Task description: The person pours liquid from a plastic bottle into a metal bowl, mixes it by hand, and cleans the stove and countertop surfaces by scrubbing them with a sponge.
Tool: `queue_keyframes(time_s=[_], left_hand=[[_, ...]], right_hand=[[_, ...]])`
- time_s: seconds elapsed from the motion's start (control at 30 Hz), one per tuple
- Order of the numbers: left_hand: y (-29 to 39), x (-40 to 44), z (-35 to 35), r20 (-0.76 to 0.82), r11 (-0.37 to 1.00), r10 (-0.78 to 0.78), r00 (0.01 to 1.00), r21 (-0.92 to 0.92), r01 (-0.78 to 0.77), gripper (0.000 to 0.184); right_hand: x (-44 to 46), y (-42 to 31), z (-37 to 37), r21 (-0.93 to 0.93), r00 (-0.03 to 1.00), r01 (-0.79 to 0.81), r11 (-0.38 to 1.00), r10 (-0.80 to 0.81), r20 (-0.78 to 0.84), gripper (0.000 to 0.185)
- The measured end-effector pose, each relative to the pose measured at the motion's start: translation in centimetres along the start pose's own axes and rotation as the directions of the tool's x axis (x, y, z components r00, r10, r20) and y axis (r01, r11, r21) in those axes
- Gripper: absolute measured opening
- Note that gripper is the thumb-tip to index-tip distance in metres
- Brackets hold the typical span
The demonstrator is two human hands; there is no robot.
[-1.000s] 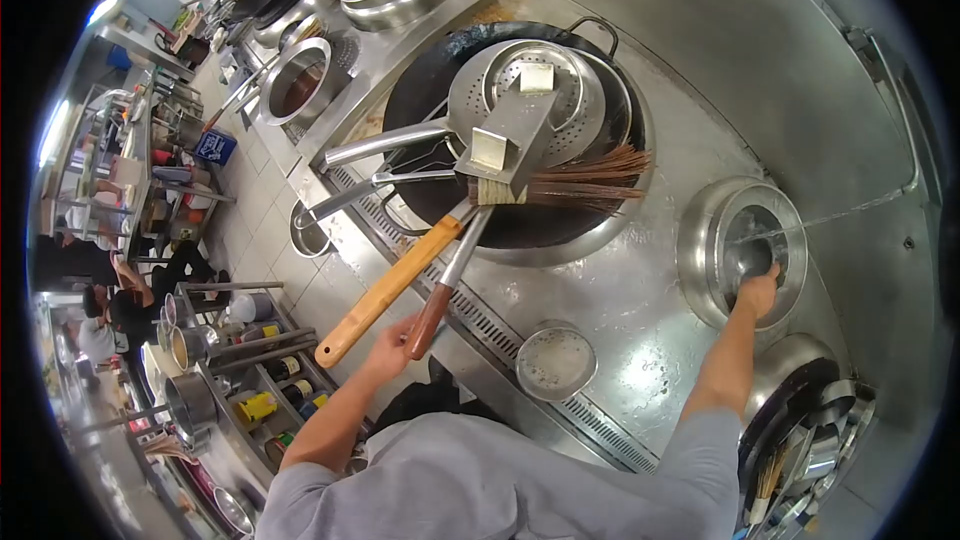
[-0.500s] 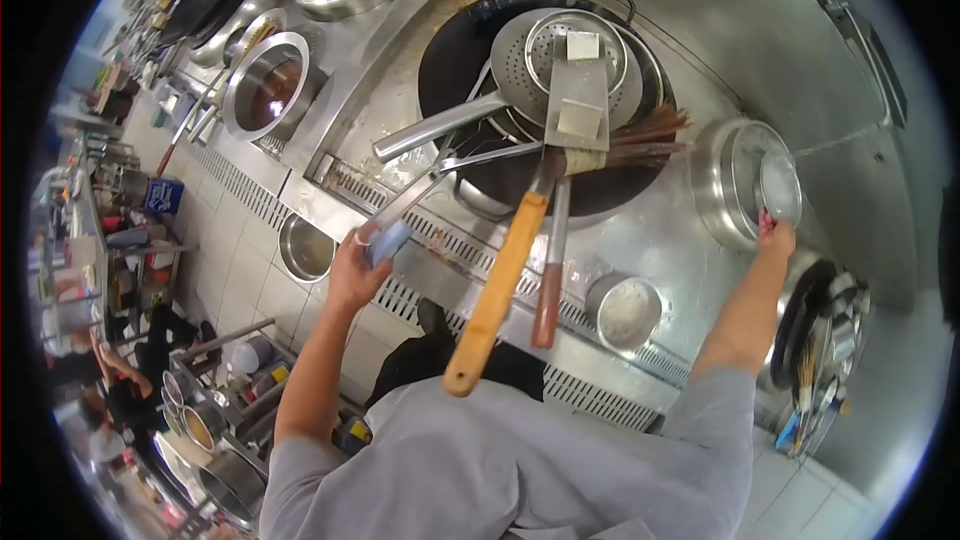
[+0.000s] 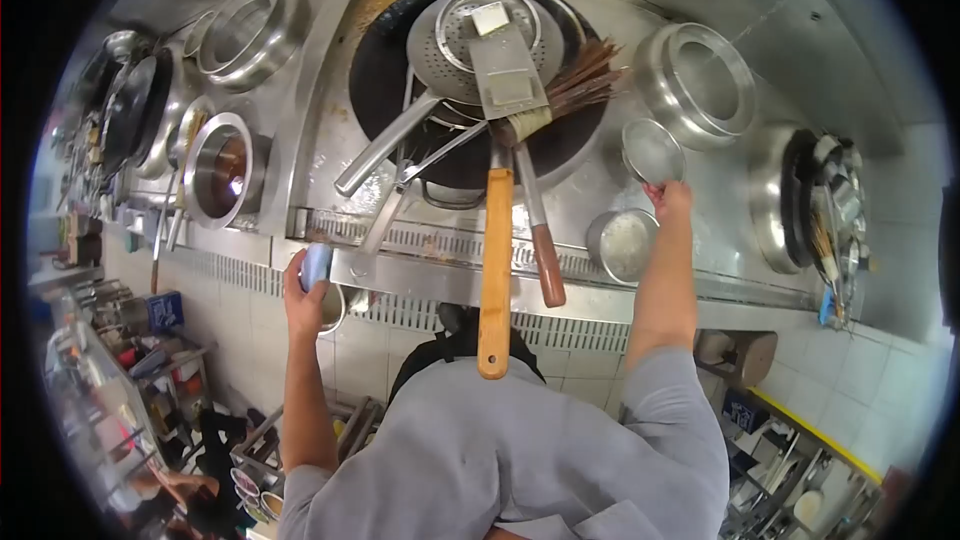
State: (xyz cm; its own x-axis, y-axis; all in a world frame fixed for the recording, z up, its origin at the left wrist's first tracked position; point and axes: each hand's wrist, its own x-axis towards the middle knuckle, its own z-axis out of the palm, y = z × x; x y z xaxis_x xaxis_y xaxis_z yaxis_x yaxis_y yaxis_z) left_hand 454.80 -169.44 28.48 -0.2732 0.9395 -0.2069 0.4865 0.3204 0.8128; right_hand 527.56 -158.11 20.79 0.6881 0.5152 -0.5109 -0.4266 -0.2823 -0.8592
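Looking down in the head view on a steel counter, standing at its front edge. Closing the fingers of the right hand on the near rim of a shallow round bowl, gripping it over the counter's right part, between a steel pot toward the back edge and a steel container by the front edge. Tilting the bowl, but not being able to tell from here whether its bottom is solid or mesh. Curling the left hand round a blue block, gripping it at the front edge, toward the left. Partly covering, with that hand, a steel vessel below the edge.

Facing a large black wok mid-counter, toward the back edge. Seeing in it a perforated strainer, under a flat steel tool and near a bundle of brown bristles. Seeing also a yellow wooden handle and a red-brown handle, both pointing toward the front edge.

Seeing a deep pot of reddish-brown liquid to the left, across a raised divider. Catching a thin water stream near the back right corner, and a black pan beside bunched utensils at the right edge.
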Motion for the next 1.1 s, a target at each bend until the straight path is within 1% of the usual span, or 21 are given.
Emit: queue_keyframes(time_s=[0.07, 0.2, 0.27, 0.3, 0.33, 0.4, 0.47, 0.53, 0.57, 0.6, 0.63, 0.67, 0.7, 0.73, 0.8, 0.83, 0.9, 0.93, 1.0, 1.07, 1.1], left_hand=[[0.1, 0.1, -0.8, -0.007, 0.999, 0.043, 0.999, 0.033, -0.043, 0.072], [0.7, 0.2, -0.8, -0.051, 0.999, 0.053, 0.997, -0.002, -0.053, 0.073], [0.4, 0.5, -0.4, -0.022, 0.996, -0.045, 0.999, -0.076, 0.043, 0.072], [0.4, 1.1, -0.5, -0.026, 0.989, -0.087, 0.996, -0.119, 0.083, 0.071], [1.4, 1.3, -0.3, -0.034, 0.996, -0.043, 0.998, -0.083, 0.040, 0.069], [0.0, 2.6, -0.5, -0.022, 0.996, -0.033, 0.999, -0.080, 0.031, 0.069], [0.5, 3.5, -0.5, 0.003, 0.999, -0.022, 1.000, -0.025, 0.022, 0.068], [2.2, 4.2, -0.8, 0.026, 0.995, -0.086, 0.996, -0.048, 0.087, 0.068], [3.1, 5.2, -0.6, 0.055, 0.992, -0.103, 0.993, -0.061, 0.106, 0.067], [3.1, 6.0, -0.2, 0.048, 0.997, -0.024, 0.999, -0.077, 0.028, 0.066], [2.1, 7.1, 0.1, 0.036, 0.995, 0.058, 0.998, -0.081, -0.055, 0.066], [1.0, 8.3, 0.1, 0.060, 0.993, 0.105, 0.993, -0.059, -0.101, 0.066], [0.0, 9.3, 0.1, 0.081, 0.989, 0.147, 0.986, -0.041, -0.144, 0.066], [-0.8, 10.2, 0.0, 0.114, 0.985, 0.150, 0.982, -0.104, -0.138, 0.067], [-0.1, 10.7, -0.7, 0.129, 0.980, 0.196, 0.972, -0.041, -0.193, 0.067], [-0.4, 11.0, -1.3, 0.121, 0.973, 0.231, 0.965, -0.001, -0.233, 0.067], [-0.2, 10.8, -2.5, 0.147, 0.995, 0.095, 0.985, -0.049, -0.089, 0.066], [-0.4, 10.5, -3.0, 0.146, 0.997, 0.026, 0.989, -0.076, -0.015, 0.066], [-2.4, 10.3, -3.5, 0.077, 0.992, 0.063, 0.995, -0.116, -0.054, 0.066], [-2.6, 10.0, -3.8, 0.049, 0.992, 0.064, 0.997, -0.116, -0.058, 0.066], [-2.2, 9.3, -3.9, 0.065, 0.993, 0.033, 0.997, -0.114, -0.025, 0.066]], right_hand=[[-0.1, 2.0, 1.5, -0.022, 0.997, -0.016, 1.000, 0.014, -0.077, 0.038], [2.3, 2.1, 0.6, -0.051, 1.000, 0.001, 0.999, 0.000, 0.011, 0.049], [3.8, 2.5, 0.1, -0.022, 0.995, 0.005, 1.000, -0.003, 0.098, 0.054], [4.0, 2.1, 0.9, -0.013, 0.998, 0.027, 1.000, -0.026, 0.050, 0.055], [3.2, 1.5, 0.8, -0.008, 0.999, 0.046, 0.999, -0.046, -0.005, 0.056], [5.6, 1.7, 1.0, 0.015, 0.979, 0.153, 0.988, -0.149, -0.137, 0.068], [5.1, -1.4, 2.7, -0.151, 0.944, 0.313, 0.938, -0.324, -0.058, 0.067], [4.8, -4.9, 6.3, -0.326, 0.839, 0.503, 0.801, -0.542, -0.037, 0.060], [5.0, -7.1, 8.3, -0.508, 0.780, 0.540, 0.671, -0.626, 0.002, 0.060], [4.4, -9.3, 10.6, -0.748, 0.712, 0.502, 0.433, -0.698, 0.074, 0.059], [3.1, -11.4, 12.6, -0.900, 0.637, 0.400, 0.171, -0.758, 0.140, 0.058], [1.5, -13.0, 14.7, -0.939, 0.565, 0.342, 0.034, -0.806, 0.176, 0.057], [-0.9, -14.2, 16.3, -0.939, 0.479, 0.344, 0.008, -0.861, 0.168, 0.059], [-1.3, -15.4, 16.6, -0.937, 0.392, 0.349, -0.029, -0.903, 0.174, 0.061], [-1.1, -18.2, 15.3, -0.960, 0.428, 0.273, 0.062, -0.902, 0.064, 0.062], [0.7, -18.5, 13.3, -0.949, 0.468, 0.269, 0.164, -0.884, -0.020, 0.062], [4.2, -19.0, 9.1, -0.900, 0.535, 0.242, 0.363, -0.823, -0.188, 0.063], [7.8, -18.6, 7.8, -0.843, 0.556, 0.189, 0.504, -0.762, -0.331, 0.063], [8.2, -18.2, 11.2, -0.621, 0.676, 0.444, 0.646, -0.696, -0.241, 0.063], [7.0, -16.6, 10.0, -0.335, 0.769, 0.552, 0.764, -0.621, -0.149, 0.063], [4.0, -16.4, 10.0, -0.307, 0.732, 0.638, 0.706, -0.680, -0.044, 0.059]])
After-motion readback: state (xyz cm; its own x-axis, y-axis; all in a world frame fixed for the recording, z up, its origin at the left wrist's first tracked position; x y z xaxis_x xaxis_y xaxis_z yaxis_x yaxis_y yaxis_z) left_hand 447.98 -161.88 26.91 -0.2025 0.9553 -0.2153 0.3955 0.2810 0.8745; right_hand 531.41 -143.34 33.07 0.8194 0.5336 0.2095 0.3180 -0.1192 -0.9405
